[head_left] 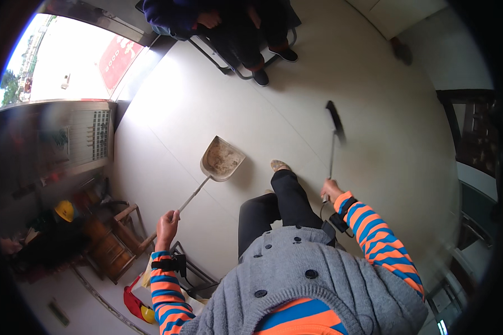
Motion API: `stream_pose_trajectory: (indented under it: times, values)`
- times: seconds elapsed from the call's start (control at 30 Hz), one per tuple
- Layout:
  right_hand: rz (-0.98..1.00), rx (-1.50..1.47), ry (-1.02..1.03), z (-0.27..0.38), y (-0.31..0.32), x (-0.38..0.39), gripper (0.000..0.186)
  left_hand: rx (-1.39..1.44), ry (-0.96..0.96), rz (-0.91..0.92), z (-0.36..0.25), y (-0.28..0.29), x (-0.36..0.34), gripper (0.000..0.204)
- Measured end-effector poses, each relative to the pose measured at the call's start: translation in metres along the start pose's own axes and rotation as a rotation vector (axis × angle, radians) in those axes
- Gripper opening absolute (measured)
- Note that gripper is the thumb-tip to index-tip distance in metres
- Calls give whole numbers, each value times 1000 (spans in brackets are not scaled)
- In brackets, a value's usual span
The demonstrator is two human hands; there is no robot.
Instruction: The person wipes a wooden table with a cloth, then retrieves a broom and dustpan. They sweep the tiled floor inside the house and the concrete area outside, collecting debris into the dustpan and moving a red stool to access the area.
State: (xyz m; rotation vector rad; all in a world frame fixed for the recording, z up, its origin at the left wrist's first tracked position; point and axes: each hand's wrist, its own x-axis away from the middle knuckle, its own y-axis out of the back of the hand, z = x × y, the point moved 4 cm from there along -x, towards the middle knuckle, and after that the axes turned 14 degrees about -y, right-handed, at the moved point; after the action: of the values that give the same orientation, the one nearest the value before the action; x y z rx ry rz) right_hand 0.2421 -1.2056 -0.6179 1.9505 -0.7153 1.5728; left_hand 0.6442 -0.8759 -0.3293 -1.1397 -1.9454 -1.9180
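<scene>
My left hand (167, 226) is closed round the handle of a long-handled dustpan (222, 158). The dustpan's pan is pale with a brownish, dirty inside, and it is out ahead of me over the light floor. In my right hand (332, 191) is the thin handle of a broom (335, 121), gripped near its end. The broom's dark, narrow head points away from me at the right and looks slightly blurred. Dustpan and broom are well apart. Whether either one touches the floor I cannot tell.
A person (229, 33) sits on a metal-framed chair at the far side, feet on the pale floor (285, 111). At the left are a wooden chair (112, 245), a yellow helmet (65, 210) and a bright doorway. Dark furniture (478, 134) lines the right.
</scene>
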Motion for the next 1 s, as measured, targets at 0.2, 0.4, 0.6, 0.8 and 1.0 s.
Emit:
stream_pose_trajectory:
  times: [0.2,0.4,0.6,0.8,1.0]
  values:
    - [391,-168,-8,-53,-50,69,26,-106,-127,72,-16,1,-11,36]
    - [201,17,90,-114,-2,82,29,-220,-250,116,-20,-4,-24,35]
    - [-262,113,253,-101,-6,32,31,-190,-358,119,-26,1,-27,34]
    - [-430,601,329,-44,-77,-34,22,-265,-435,139,-25,-11,-32,31]
    - [-575,461,313,-111,-161,-10,32,-311,-443,173,-8,-20,-40,31]
